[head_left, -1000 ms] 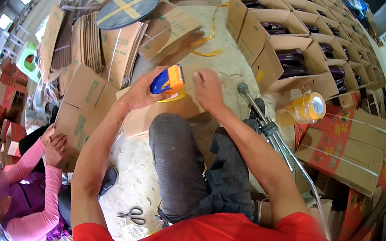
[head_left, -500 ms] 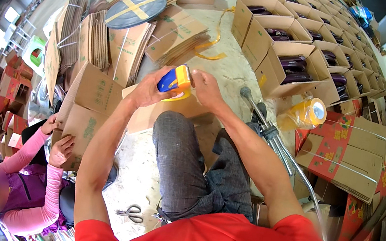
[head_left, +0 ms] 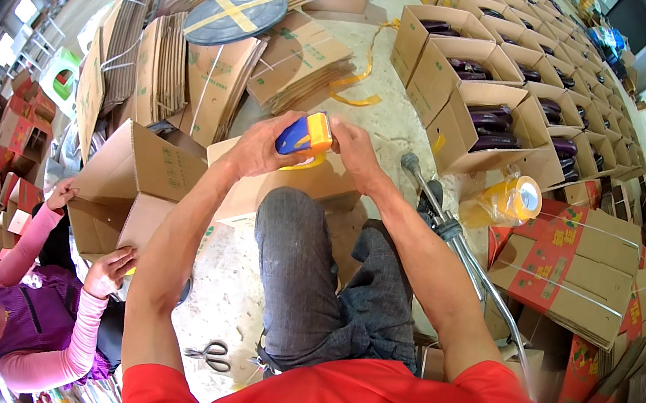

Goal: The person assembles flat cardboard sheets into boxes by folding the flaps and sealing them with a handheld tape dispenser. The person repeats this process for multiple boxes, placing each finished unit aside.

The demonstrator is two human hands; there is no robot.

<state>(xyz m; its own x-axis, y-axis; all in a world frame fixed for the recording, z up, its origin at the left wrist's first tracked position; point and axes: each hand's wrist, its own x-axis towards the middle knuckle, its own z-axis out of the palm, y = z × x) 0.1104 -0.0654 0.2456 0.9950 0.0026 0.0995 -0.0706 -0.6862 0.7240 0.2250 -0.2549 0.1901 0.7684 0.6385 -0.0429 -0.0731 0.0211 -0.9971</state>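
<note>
Above my knees, my left hand (head_left: 258,148) is wrapped round a blue and orange tape dispenser (head_left: 296,134), with yellow tape showing under it. My right hand (head_left: 356,155) is closed right beside the dispenser's orange end, thumb and fingers drawn together. Whatever is pinched there, perhaps a tape end, is too small to make out. Below both hands lies a brown cardboard carton (head_left: 246,195), partly hidden by my left forearm and knee.
At left, a person in purple (head_left: 51,312) holds an open carton (head_left: 108,194). Bundled flat cardboard (head_left: 216,85) bears a round grey lid (head_left: 237,15). Right are cartons of eggplants (head_left: 492,126), wrapped tape rolls (head_left: 502,205), a metal pole (head_left: 457,239) and red-printed cardboard (head_left: 568,258). Scissors (head_left: 210,355) lie low.
The person at left has opened the carton out into a box shape and shifted it. My hands still hold together at the dispenser, which has turned slightly.
</note>
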